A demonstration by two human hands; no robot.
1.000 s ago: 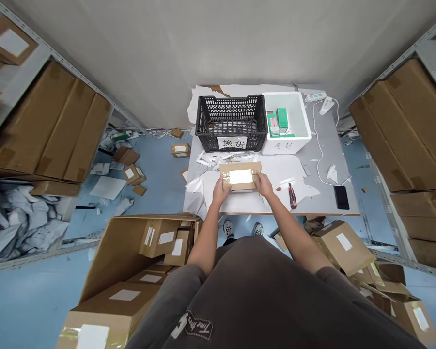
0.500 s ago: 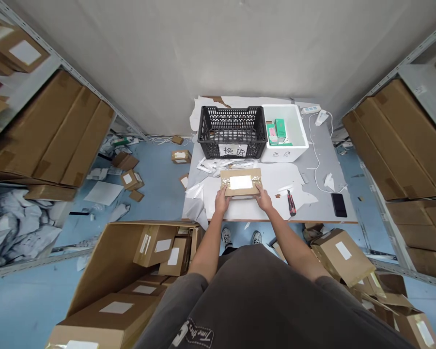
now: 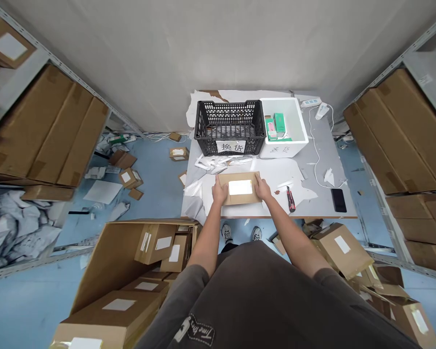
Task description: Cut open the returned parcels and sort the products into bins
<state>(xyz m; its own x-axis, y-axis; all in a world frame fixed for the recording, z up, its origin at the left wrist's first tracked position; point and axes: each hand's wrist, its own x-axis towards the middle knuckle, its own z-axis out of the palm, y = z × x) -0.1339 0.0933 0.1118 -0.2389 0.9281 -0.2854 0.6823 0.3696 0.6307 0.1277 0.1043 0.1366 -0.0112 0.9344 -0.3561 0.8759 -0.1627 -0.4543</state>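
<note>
Between my two hands is a small brown cardboard box (image 3: 223, 180) with a white label (image 3: 240, 187) facing up. My left hand (image 3: 220, 191) grips its left end, and my right hand (image 3: 262, 188) grips its right end. The box is over the white paper near the front of the table; whether it touches the surface I cannot tell. To the right of my right hand lies a red and black box cutter (image 3: 291, 199). Crumpled white paper scraps (image 3: 221, 163) lie just behind the box.
At the back of the table (image 3: 323, 165) stand a black plastic crate (image 3: 230, 132) and a white foam box (image 3: 284, 151) holding green cartons. A phone (image 3: 338, 200) and white cable lie right. A large carton (image 3: 94, 261) full of boxes stands at my left; more boxes (image 3: 343, 249) pile at right.
The box has turned in my hands: the shiny taped face seen before is gone and a differently labelled face is up. My hands still hold both ends. The view has shifted slightly.
</note>
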